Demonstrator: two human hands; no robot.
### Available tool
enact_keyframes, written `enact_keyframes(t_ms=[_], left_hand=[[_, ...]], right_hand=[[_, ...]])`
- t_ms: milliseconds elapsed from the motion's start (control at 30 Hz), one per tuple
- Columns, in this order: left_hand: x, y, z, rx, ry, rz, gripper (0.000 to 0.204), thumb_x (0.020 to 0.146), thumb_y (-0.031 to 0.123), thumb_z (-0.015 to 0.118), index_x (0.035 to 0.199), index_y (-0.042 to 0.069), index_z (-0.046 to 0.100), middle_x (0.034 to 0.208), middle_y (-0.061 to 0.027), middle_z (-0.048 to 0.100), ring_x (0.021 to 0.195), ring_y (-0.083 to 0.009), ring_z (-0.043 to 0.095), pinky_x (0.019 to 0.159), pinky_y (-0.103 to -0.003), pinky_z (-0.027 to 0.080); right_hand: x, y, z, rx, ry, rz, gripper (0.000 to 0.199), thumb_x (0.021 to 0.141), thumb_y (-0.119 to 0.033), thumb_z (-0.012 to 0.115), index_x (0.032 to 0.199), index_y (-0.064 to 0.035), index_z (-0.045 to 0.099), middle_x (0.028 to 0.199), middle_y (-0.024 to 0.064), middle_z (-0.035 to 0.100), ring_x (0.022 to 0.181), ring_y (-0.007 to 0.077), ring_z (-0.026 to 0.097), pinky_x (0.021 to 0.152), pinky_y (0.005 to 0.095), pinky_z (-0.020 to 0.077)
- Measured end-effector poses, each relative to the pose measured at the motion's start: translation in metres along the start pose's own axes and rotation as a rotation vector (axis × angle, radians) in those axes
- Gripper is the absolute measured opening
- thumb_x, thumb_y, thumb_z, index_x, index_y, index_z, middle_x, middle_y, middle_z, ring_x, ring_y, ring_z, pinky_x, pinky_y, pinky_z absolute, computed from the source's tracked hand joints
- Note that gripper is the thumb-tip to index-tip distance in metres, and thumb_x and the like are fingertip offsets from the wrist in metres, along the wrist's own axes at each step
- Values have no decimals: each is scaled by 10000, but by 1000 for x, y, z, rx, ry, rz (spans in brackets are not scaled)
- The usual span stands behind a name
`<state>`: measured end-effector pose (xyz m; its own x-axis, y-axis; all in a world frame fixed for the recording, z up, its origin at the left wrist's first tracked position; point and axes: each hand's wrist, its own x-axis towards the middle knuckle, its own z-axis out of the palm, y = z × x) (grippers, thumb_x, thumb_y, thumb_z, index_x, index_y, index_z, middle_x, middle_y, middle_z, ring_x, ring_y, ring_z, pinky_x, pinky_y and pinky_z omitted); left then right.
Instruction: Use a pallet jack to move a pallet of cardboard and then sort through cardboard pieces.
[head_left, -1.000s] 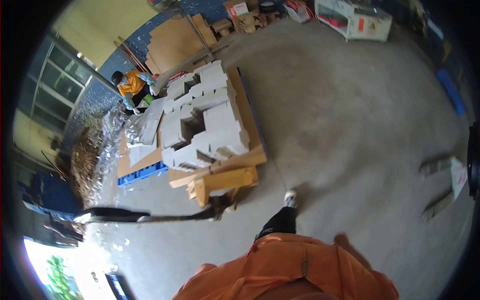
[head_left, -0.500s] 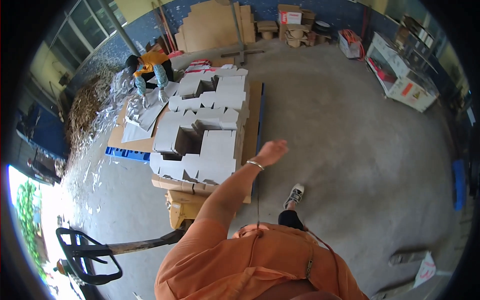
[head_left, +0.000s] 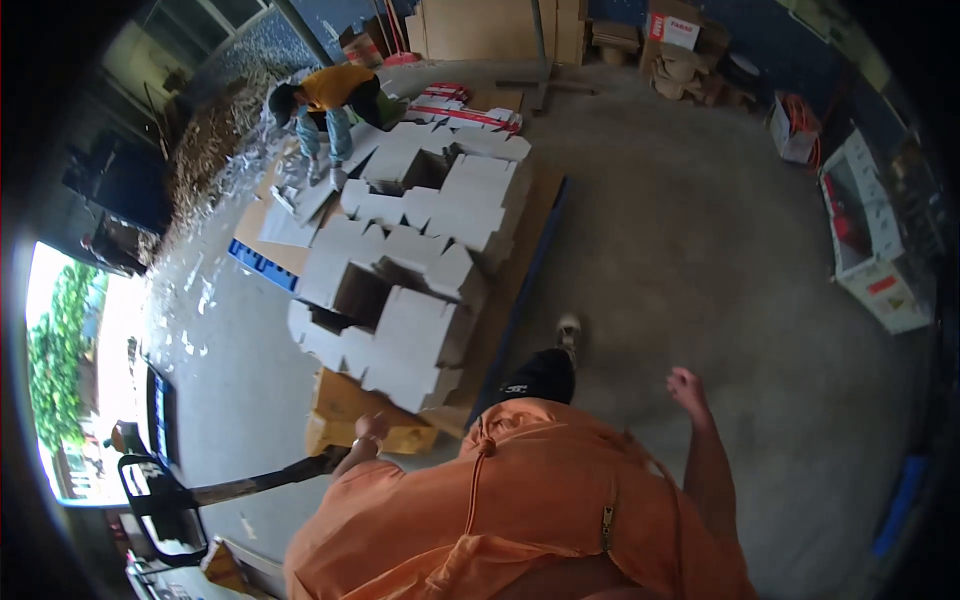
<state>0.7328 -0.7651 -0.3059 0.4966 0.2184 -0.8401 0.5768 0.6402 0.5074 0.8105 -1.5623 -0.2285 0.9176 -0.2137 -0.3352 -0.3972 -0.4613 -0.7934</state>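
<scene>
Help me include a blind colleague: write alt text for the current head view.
A person in an orange top stands by a stack of white cardboard, left hand near a yellow pallet jack, right hand out over the floor. Left of the stack's far end, a co-worker in yellow bends over flat sheets.

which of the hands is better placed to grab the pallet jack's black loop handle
The left hand, probably: in view it overlaps the yellow pallet jack and is nearer its black loop handle. The right hand is across the body, over concrete floor.
</scene>
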Motion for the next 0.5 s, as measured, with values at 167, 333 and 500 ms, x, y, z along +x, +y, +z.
enact_keyframes(t_ms=[167, 333, 500], left_hand=[[19, -30, 140, 1537, 129, 72, 433, 703, 321, 666, 1048, 68, 598, 1028, -168, 600, 888, -266, 590, 772, -356, 467], [91, 18, 584, 1671, -510, 675, 267, 760, 243, 520, 889, 24, 602, 867, -192, 600, 824, -315, 585, 718, -406, 461], [43, 111, 889, 1489, -947, 1432, 251, 823, 214, 507, 971, 20, 563, 925, -166, 594, 832, -323, 577, 714, -378, 462]], right_hand=[[170, -107, -42, -182, -66, -115, 285, 824, -174, 531, 1055, -8, 545, 774, 50, 613, 652, 112, 573, 573, 266, 461], [251, -34, -91, -110, -135, 139, 256, 815, -175, 534, 1033, -43, 552, 800, 30, 598, 684, 110, 580, 543, 242, 459], [288, -33, -50, -168, -281, 29, 168, 795, -155, 544, 915, -42, 579, 738, 58, 594, 623, 141, 566, 504, 275, 455]])
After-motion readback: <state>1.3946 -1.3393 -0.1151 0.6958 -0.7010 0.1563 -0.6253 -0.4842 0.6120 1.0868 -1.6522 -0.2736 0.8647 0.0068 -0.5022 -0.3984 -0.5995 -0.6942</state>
